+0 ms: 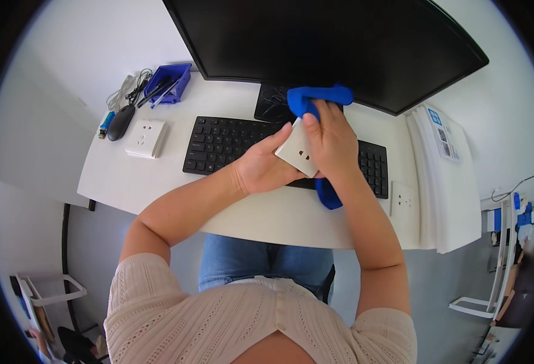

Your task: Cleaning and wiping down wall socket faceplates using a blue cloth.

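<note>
Evidently both forearms reach in from the near side, elbows bent outward, and converge above the tabletop (370, 227). The left hand (261, 173) grasps a white socket plate (296, 147) from its left, with the thumb at its upper edge and fingers underneath; the plate sits tilted between the two hands. The right hand (335, 142) clasps a blue cloth (324, 95), which bulges past its fingertips and hangs below its palm, while its thumb lies along the plate.

Under both hands runs a black keyboard (215, 142). Just beyond the right hand's fingers is the lower edge of a dark monitor (340, 48), limiting room that way. Nearer the body than the hands, bare surface stretches to the curved front edge. To the right hand's right, another socket plate (402, 197) lies before a white stack of sheets (440, 206).

Well left of the left hand and farther out, a blue bin (183, 82) holds dark, pen-like items; nearer are a mouse (121, 122) and piled socket plates (145, 138).
</note>
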A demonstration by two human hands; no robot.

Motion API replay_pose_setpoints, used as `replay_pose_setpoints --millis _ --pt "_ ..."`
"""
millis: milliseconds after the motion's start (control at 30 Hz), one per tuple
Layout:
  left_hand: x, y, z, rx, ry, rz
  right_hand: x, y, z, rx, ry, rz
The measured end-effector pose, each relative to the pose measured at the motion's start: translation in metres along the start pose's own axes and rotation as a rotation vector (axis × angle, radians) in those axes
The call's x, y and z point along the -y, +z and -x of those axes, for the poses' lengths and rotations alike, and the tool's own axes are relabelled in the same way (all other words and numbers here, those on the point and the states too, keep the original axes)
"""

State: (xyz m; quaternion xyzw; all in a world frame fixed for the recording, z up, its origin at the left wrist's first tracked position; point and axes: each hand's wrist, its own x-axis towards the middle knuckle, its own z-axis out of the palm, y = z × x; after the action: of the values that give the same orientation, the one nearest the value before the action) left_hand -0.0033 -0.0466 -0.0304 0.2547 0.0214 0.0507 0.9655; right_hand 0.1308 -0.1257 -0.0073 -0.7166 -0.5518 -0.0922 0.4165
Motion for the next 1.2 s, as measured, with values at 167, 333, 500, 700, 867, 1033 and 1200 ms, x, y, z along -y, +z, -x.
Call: replay_pose_setpoints --millis 167,333,500,700,867,1033,1200 --pt "-0.017 -0.008 -0.003 0.083 -0.04 -0.074 -0.026 -0.015 -0.011 0.358 0.437 -0.345" --pt "-0.024 0.004 -0.001 0.273 0.083 -0.019 -0.047 -0.016 -0.008 -0.07 0.518 -0.728" --pt "-0.036 -0.007 0.002 0.295 0.258 0.005 -0.017 -0.014 0.006 -0.285 -0.063 -0.757" --pt "-0.032 -0.027 -0.003 0.573 -0.014 0.482 0.035 0.002 0.028 0.471 -0.643 0.1" --pt "-0.014 -0.03 0.008 0.416 -0.018 0.467 0.044 0.013 0.034 0.298 -0.622 0.159" --pt "0.008 -0.025 0.014 0.274 0.001 0.458 0.041 -0.001 0.025 0.113 -0.47 0.215" --pt "0.008 -0.017 0.016 0.147 -0.119 0.289 0.025 -0.009 0.015 -0.037 -0.374 0.119"
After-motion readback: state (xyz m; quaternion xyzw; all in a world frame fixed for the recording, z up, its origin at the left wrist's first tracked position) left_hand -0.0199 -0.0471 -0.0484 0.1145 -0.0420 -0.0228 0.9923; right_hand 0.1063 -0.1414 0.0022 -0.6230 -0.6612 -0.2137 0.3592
